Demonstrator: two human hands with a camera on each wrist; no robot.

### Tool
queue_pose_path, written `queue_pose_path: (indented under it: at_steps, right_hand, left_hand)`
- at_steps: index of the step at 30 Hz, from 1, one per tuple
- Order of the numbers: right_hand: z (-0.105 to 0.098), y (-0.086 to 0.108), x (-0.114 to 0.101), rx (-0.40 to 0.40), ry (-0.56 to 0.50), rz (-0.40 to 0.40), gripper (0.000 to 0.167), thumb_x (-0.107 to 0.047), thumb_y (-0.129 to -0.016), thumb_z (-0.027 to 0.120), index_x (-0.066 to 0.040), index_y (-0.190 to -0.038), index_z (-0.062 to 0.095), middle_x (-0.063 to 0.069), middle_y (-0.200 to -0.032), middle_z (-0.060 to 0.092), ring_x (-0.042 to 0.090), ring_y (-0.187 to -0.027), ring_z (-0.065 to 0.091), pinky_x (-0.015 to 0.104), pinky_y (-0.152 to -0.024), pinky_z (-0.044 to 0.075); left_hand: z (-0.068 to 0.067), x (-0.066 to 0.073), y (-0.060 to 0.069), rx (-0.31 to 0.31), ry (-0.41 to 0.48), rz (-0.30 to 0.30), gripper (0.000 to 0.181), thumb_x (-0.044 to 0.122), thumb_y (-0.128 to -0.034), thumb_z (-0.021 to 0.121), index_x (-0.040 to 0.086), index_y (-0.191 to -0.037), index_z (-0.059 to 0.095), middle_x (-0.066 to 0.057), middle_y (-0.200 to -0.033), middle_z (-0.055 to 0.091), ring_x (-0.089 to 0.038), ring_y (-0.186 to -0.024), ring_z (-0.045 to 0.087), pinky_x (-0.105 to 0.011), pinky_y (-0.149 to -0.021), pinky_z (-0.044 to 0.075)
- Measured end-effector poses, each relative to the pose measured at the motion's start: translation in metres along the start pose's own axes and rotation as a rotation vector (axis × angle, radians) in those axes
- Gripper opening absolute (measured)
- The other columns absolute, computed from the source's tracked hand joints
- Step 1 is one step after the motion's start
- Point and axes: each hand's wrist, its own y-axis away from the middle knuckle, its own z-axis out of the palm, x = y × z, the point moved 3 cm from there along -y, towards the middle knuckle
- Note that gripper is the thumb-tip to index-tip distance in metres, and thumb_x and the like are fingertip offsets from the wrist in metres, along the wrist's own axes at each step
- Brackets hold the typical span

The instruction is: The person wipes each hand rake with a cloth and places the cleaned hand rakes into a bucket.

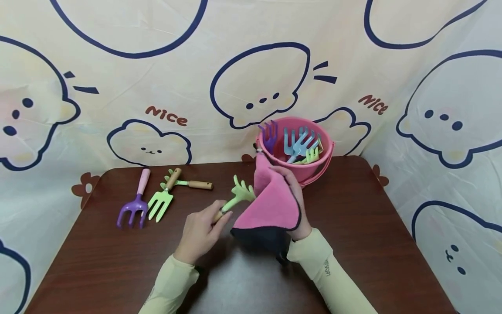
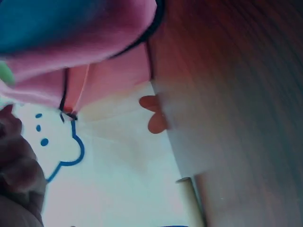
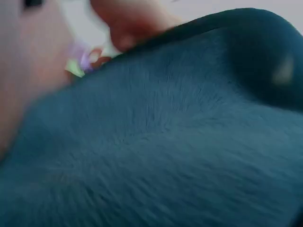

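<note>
Head view: on a brown table (image 1: 392, 261) stands a pink bucket (image 1: 303, 173), before it a pink-and-dark cloth (image 1: 274, 205) gripped by the right hand (image 1: 299, 197), and beside that the left hand (image 1: 201, 229) pinches a green rake (image 1: 233, 201) by its wooden handle.

One pink bucket (image 1: 303, 172). Inside bucket: one purple rake (image 1: 270, 139), at least two blue rakes (image 1: 300, 146), at least one green rake (image 1: 312, 155); overlap hides exact totals. Well left of bucket: three tools, namely one purple fork (image 1: 135, 206), one green fork (image 1: 160, 202), one wood-handled rake (image 1: 199, 185). Front-left of bucket: one pale-green rake (image 1: 235, 199), one pink cloth (image 1: 272, 207). Near bucket: two hands, one left hand (image 1: 199, 230), one right hand (image 1: 302, 213). Beneath bucket: one table (image 1: 372, 248).
</note>
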Motion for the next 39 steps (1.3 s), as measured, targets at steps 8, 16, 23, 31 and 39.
queue_pose_path:
  at_steps: [8,16,23,31,39]
  right_hand:
    - [0.018,0.011,0.003,-0.014,0.351,-0.153,0.044,0.004,-0.094,0.071,-0.005,-0.135,0.058,0.012,-0.123,0.067,0.018,-0.108,0.065,0.020,-0.100,0.050]
    - [0.015,0.015,0.004,0.112,0.505,-0.476,0.030,-0.020,-0.097,0.075,-0.004,-0.123,0.074,0.014,-0.102,0.078,0.021,-0.089,0.075,0.023,-0.094,0.056]
    - [0.008,0.009,0.007,-0.003,0.003,-0.348,0.031,0.005,-0.091,0.074,0.008,-0.121,0.072,0.021,-0.100,0.077,0.026,-0.088,0.077,0.035,-0.087,0.061]
    - [-0.005,0.002,0.006,-0.164,0.084,-0.213,0.043,0.002,-0.087,0.080,-0.006,-0.129,0.073,0.005,-0.118,0.077,0.018,-0.109,0.074,0.031,-0.097,0.057]
    - [-0.033,-0.008,-0.001,-0.041,0.108,-0.128,0.044,0.010,-0.085,0.076,-0.020,-0.117,0.080,-0.010,-0.110,0.078,0.008,-0.098,0.074,0.024,-0.087,0.058]
  left_hand:
    - [0.014,0.031,0.004,0.076,-0.261,0.119,0.025,0.020,-0.0952,0.061,0.010,-0.115,0.074,0.001,-0.085,0.069,-0.012,-0.046,0.048,-0.026,-0.040,0.035]
    - [0.016,0.041,0.004,0.037,-0.159,0.064,0.019,0.016,-0.0949,0.066,0.011,-0.112,0.072,0.002,-0.084,0.071,-0.006,-0.047,0.039,-0.021,-0.042,0.033]
    - [0.012,0.040,0.001,-0.074,0.117,-0.051,0.008,0.014,-0.1025,0.062,0.014,-0.109,0.067,0.012,-0.069,0.048,0.002,-0.058,0.036,-0.016,-0.051,0.034]
    - [0.007,0.034,0.001,-0.058,0.258,-0.135,0.012,0.015,-0.1056,0.060,0.017,-0.114,0.068,0.015,-0.069,0.042,0.001,-0.058,0.039,-0.019,-0.051,0.036]
    - [0.006,0.029,-0.001,-0.037,0.530,-0.181,0.016,0.006,-0.1081,0.051,0.009,-0.112,0.066,0.008,-0.068,0.043,0.000,-0.056,0.037,-0.019,-0.049,0.035]
